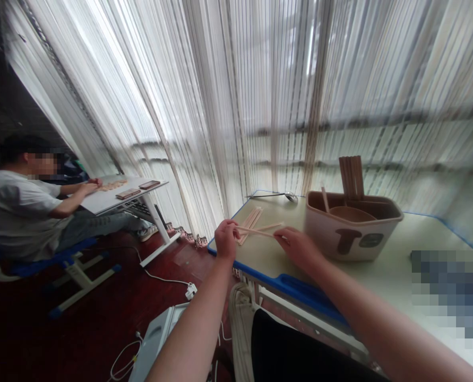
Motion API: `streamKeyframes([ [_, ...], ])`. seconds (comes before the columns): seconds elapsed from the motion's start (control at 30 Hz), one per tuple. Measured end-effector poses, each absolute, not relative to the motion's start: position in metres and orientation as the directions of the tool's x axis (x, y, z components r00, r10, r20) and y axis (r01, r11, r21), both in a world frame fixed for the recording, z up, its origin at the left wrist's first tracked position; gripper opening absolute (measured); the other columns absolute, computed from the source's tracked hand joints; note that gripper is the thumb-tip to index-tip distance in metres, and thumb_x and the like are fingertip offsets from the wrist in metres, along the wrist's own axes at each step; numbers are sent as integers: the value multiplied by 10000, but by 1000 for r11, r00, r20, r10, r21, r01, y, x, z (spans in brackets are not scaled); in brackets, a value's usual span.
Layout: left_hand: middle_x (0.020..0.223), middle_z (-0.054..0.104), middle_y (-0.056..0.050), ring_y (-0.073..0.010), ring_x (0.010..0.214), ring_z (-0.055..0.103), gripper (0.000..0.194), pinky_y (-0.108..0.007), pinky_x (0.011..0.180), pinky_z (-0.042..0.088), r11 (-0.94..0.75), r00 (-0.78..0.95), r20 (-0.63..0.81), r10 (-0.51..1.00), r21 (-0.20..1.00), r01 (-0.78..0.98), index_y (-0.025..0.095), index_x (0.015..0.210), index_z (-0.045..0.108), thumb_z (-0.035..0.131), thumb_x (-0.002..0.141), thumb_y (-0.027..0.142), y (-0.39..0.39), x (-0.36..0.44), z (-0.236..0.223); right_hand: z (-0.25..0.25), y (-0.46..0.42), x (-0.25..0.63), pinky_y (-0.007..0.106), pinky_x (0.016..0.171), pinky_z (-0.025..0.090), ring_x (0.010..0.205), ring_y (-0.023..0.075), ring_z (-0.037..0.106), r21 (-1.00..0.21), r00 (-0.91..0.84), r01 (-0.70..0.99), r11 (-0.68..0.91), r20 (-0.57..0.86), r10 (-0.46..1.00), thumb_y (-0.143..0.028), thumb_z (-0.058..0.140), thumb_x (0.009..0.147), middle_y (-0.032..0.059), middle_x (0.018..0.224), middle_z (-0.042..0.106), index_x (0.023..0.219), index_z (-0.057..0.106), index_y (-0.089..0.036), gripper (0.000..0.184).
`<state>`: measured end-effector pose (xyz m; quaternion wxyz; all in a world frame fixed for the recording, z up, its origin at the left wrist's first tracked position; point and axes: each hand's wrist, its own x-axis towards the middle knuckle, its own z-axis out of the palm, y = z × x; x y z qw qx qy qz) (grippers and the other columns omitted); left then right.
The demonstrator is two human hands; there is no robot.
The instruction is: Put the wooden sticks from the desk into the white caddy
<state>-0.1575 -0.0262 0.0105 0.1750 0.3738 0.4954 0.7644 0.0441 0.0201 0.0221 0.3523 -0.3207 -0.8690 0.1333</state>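
My left hand (226,239) is closed around one end of a pale wooden chopstick (256,232) above the table's left part. The fingers of my right hand (295,245) pinch its other end, so it spans the gap between both hands. More light chopsticks (253,216) lie crossed in a loose pile just behind, partly covered by the held one and my left hand. Whether a second stick is held along with it, I cannot tell.
A beige bin (355,241) on the table (415,233) holds a brown bundle of sticks (351,178) and a brown round utensil (351,214). A metal ladle (290,197) lies at the back edge. Leftward, another person (25,207) sits at a white table (101,201). Cables cross the floor.
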Motion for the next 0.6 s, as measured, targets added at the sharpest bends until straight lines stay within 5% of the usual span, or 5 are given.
streamKeyframes([
  [0.2,408,474,56,-73,400,422,105,-190,434,312,-413,-718,402,568,894,174,159,659,568,502,680,238,-25,-158,8,26,16,45,283,697,429,802,191,596,-358,-499,595,720,538,679,-310,387,869,75,985,628,940,626,-224,264],
  [0.4,469,482,50,-72,451,453,105,-188,468,328,-521,-830,326,452,852,51,145,695,563,514,655,228,-21,-163,9,24,24,48,317,736,428,858,228,595,-384,-474,683,621,413,778,-226,459,808,100,1022,628,1006,616,-197,254],
  [0.5,487,481,47,-73,461,464,113,-190,472,328,-536,-865,308,396,843,55,148,706,542,482,667,235,-20,-165,8,21,28,48,311,750,428,847,212,594,-449,-441,652,610,430,788,-230,471,802,95,966,640,971,628,-190,234],
  [0.6,479,482,46,-73,459,465,113,-187,470,319,-538,-878,287,382,842,41,154,714,533,469,670,236,-20,-165,7,21,27,43,286,652,452,710,172,605,-648,-379,513,563,417,826,-339,499,800,73,884,653,990,610,-187,268],
])
